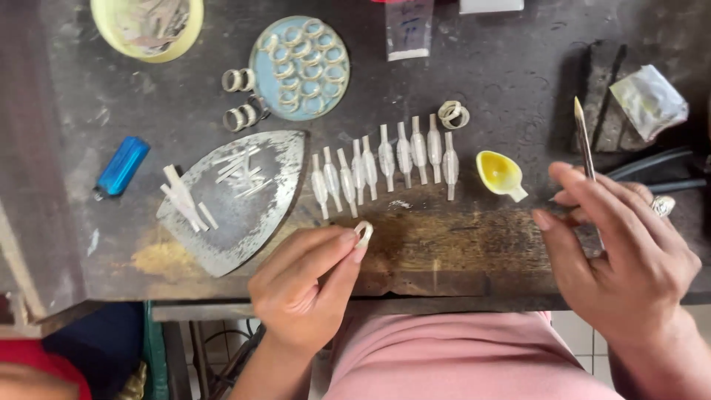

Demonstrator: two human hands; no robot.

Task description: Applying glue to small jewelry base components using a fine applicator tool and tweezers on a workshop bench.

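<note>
My left hand [307,278] pinches a small silver ring [364,232] between thumb and forefinger above the bench's front edge. My right hand [626,248] holds slim metal tweezers [583,137] that point away from me, their tip near a dark block. A row of several flat silver blanks [385,167] lies across the middle of the dark workbench [518,81], just beyond the ring. A little yellow spoon-shaped dish [500,174] rests between the row and my right hand.
A round blue plate [255,55] holds several silver rings, with more rings [241,100] beside it and a coiled ring [453,113]. A worn metal iron plate [244,215] carries thin silver strips. A blue lighter [121,167], yellow bowl [111,30] and crumpled bag [650,98] lie around.
</note>
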